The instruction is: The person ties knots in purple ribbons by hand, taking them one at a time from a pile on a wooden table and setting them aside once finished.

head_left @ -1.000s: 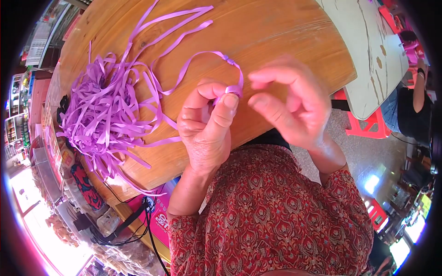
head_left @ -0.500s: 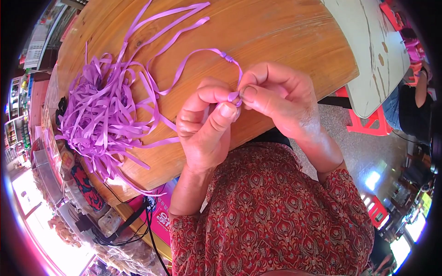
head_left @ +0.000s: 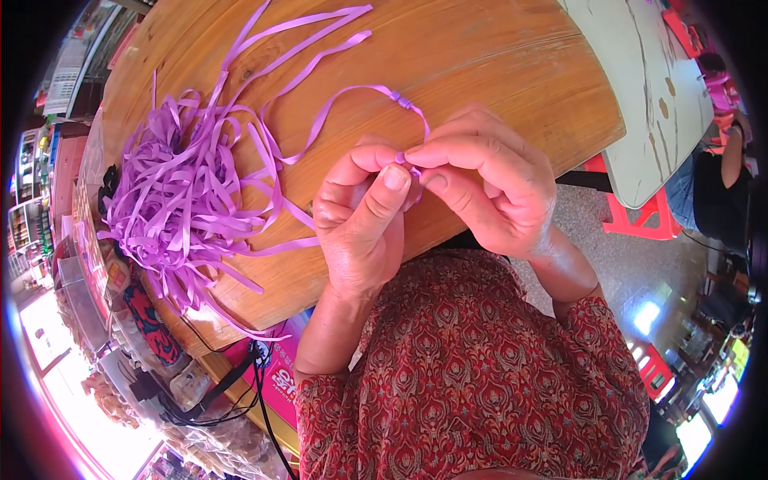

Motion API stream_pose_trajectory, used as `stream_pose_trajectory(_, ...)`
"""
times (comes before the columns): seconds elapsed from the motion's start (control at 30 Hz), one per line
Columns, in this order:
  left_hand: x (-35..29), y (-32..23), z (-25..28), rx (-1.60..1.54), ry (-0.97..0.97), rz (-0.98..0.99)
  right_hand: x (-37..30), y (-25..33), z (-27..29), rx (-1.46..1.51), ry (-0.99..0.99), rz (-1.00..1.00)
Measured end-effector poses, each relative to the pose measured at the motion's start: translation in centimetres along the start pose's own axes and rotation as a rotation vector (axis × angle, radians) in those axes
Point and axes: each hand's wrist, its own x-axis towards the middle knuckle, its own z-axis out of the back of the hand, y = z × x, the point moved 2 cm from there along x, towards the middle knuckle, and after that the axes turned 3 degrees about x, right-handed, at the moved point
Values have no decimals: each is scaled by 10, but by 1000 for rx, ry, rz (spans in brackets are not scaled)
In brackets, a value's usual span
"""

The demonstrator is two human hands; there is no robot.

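Note:
Near the table's front edge, my left hand (head_left: 364, 212) pinches a small loop of purple ribbon (head_left: 336, 98) between thumb and forefinger. From the right, the fingertips of my right hand (head_left: 488, 180) close on the same small loop. A strand runs up from my fingers, carries a darker purple knot or bead (head_left: 400, 100), and curves left across the wood. To the left of my hands lies a big tangled heap of purple ribbon (head_left: 180, 204), with several loose ends trailing over the table. My fingers partly hide the loop.
The ribbon rests on a round-edged wooden table (head_left: 496, 72). A white marbled tabletop (head_left: 648, 96) adjoins it at the right, above a red plastic stool (head_left: 644, 216). Black cables (head_left: 258, 392) hang at the lower left, near bagged goods. Another person (head_left: 716, 188) is at the far right.
My right forefinger has straightened and moved over the loop, with the thumb shifting below it. My left hand keeps its pinch almost in place.

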Motion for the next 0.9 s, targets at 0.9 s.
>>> stream_pose_trajectory(0.9,-7,5,-15,422,-97,26,-19,-7,27,210,7,-297)
